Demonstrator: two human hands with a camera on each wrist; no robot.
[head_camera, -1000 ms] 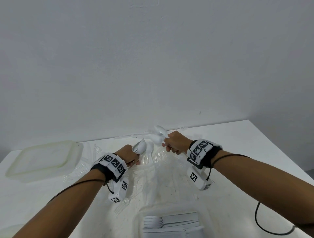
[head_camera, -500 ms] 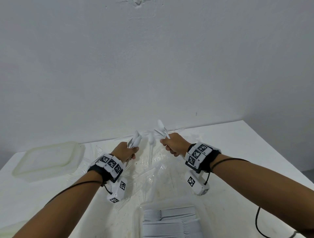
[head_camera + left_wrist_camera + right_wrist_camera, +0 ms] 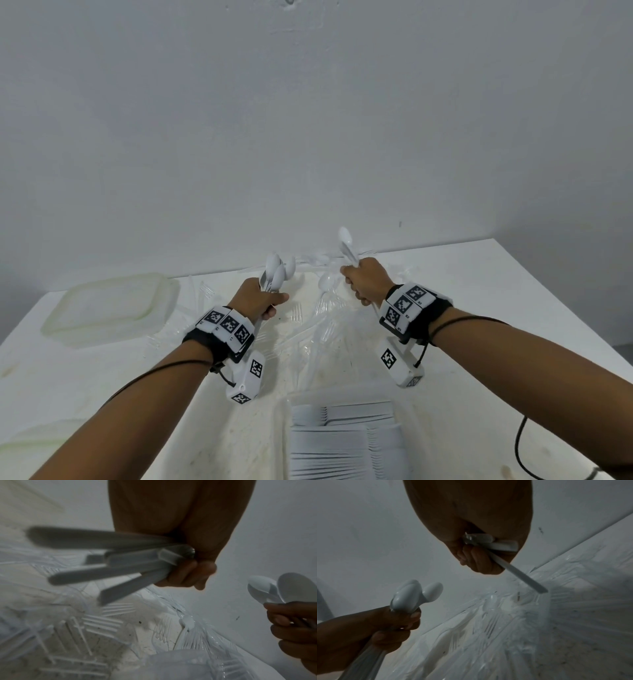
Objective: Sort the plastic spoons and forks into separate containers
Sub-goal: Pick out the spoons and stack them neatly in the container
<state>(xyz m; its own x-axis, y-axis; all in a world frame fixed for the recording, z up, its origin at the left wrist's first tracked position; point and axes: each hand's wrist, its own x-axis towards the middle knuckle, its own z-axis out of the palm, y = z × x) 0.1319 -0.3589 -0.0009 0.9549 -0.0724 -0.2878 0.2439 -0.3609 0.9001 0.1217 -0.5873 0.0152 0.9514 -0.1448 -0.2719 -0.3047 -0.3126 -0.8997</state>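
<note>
Since the earlier frame both fists are rising, bowls tipping upright. Left hand (image 3: pixel 257 298) is gripping a spoon bundle (image 3: pixel 278 272), fingers curled round the handles. Right hand (image 3: pixel 368 280) is clenching more spoons (image 3: pixel 346 244) above the loose forks (image 3: pixel 325 329).

White plastic spoons (image 3: pixel 278 270), several bunched, bowls up, handles fanned out below the left fist. Second, smaller bunch of spoons (image 3: pixel 347 248) upright in the right fist, bowls up, one handle sticking out underneath. Clear plastic forks (image 3: pixel 308 329) scattered flat on the bench between both bunches, tines pointing various ways. Near container (image 3: pixel 407 411) holds white cutlery stacked flat in rows. Translucent container (image 3: pixel 113 308) far left, contents unclear.
</note>
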